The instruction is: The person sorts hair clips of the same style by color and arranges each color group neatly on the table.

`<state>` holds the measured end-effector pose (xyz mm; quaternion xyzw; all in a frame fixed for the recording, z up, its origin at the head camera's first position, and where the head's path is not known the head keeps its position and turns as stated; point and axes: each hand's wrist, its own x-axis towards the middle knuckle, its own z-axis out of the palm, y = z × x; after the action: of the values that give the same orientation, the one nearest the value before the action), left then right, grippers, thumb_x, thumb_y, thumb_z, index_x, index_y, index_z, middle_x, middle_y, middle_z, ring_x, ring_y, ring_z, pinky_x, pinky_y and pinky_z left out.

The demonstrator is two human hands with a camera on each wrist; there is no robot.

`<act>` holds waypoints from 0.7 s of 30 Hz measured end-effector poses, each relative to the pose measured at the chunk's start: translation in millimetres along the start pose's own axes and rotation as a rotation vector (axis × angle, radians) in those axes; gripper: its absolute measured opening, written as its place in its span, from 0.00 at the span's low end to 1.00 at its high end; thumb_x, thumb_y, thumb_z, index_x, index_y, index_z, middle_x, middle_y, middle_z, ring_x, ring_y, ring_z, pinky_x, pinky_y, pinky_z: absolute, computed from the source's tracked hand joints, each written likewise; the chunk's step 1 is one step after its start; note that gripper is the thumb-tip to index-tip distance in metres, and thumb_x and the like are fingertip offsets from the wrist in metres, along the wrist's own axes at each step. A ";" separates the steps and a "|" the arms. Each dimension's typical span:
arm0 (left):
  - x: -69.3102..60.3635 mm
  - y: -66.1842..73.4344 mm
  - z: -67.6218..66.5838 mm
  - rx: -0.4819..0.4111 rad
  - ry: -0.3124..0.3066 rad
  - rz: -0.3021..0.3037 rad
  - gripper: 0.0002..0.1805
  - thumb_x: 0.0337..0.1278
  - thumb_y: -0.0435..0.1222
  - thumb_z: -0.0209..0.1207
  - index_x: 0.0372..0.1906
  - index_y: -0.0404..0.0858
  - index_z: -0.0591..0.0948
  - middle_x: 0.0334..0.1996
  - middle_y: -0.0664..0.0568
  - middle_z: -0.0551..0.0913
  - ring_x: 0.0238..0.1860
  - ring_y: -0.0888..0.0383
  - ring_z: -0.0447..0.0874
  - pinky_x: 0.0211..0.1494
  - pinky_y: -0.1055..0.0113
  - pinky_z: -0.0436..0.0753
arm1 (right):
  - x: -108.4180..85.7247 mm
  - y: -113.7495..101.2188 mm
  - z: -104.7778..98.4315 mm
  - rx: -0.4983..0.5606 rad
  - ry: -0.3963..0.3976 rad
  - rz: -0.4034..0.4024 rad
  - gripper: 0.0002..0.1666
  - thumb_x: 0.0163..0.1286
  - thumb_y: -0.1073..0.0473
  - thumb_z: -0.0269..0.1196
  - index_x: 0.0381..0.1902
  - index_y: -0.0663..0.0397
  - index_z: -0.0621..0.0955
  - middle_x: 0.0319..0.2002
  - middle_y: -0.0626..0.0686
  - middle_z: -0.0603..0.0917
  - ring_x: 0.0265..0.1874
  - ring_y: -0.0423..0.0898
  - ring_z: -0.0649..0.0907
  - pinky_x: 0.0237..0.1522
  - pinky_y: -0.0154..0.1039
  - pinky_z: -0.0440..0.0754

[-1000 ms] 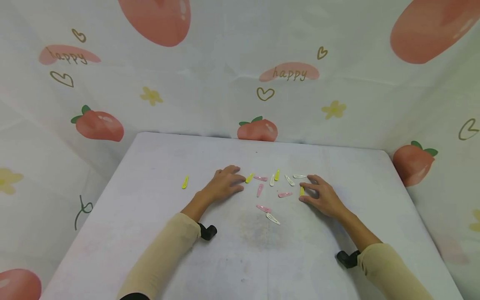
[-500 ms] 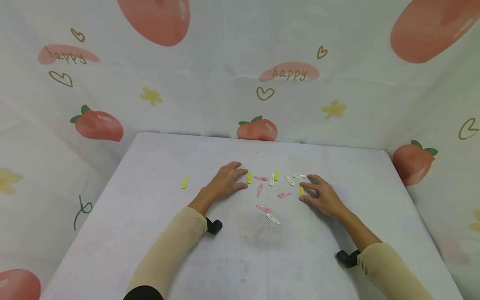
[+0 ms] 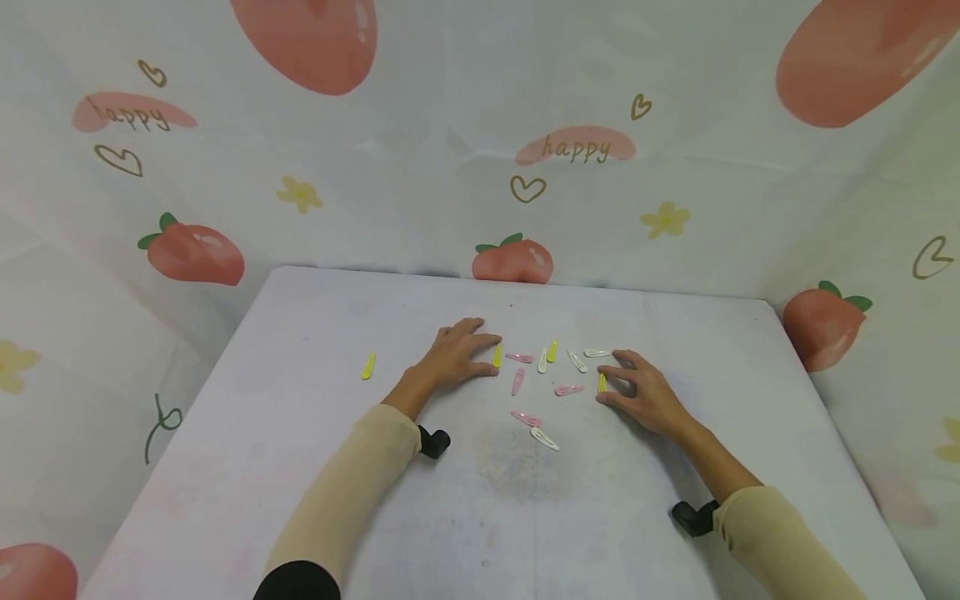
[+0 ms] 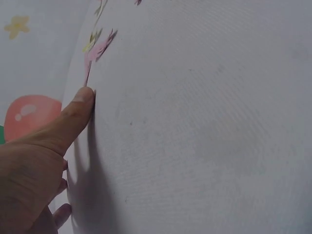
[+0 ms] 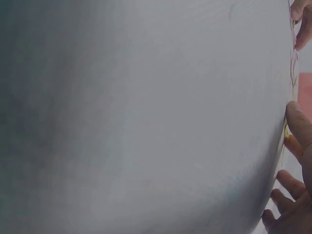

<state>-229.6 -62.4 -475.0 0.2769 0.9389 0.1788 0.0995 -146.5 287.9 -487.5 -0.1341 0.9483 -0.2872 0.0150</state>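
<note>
In the head view, my left hand has its thumb and index fingertip at the two ends of a yellow hair clip, pinching it at the table surface. My right hand pinches yellow hair clips, seemingly two side by side, between thumb and index finger. Between the hands lie pink hair clips, one near the right hand, and white hair clips, one farther back. Another yellow hair clip is among them. The left wrist view shows the left thumb but hides its clip.
A lone yellow hair clip lies left of the left hand. Nearer the front, a white hair clip touches or nearly touches a pink one. The white table ends at a patterned cloth backdrop.
My left hand has moved slightly right and away from me. The yellow clip beside it has turned more upright in view and now sits between thumb and index finger. The right hand stays put.
</note>
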 end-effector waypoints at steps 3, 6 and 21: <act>1.2 0.2 -0.3 -0.006 0.012 0.000 0.33 0.57 0.55 0.67 0.67 0.50 0.78 0.73 0.43 0.64 0.75 0.47 0.56 0.70 0.46 0.61 | 0.2 -0.3 0.1 -0.006 -0.001 0.004 0.32 0.60 0.53 0.74 0.60 0.61 0.81 0.68 0.68 0.68 0.69 0.68 0.64 0.67 0.67 0.61; 1.3 -0.5 -0.3 -0.011 0.018 -0.003 0.31 0.56 0.54 0.68 0.64 0.50 0.79 0.73 0.43 0.64 0.75 0.47 0.57 0.69 0.46 0.62 | 0.5 -0.5 0.3 -0.006 -0.004 0.008 0.32 0.59 0.53 0.74 0.60 0.60 0.81 0.68 0.68 0.68 0.69 0.68 0.64 0.67 0.67 0.61; -48.6 -37.6 -25.3 -0.140 0.133 -0.023 0.28 0.49 0.43 0.75 0.58 0.43 0.83 0.69 0.40 0.69 0.73 0.43 0.59 0.71 0.42 0.63 | 0.4 -0.9 0.8 -0.011 -0.006 0.008 0.32 0.60 0.53 0.74 0.60 0.61 0.81 0.68 0.69 0.68 0.69 0.69 0.64 0.67 0.67 0.61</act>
<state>-214.9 -126.0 -462.3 0.2459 0.9317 0.2609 0.0580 -146.6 286.5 -487.6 -0.1310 0.9504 -0.2813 0.0183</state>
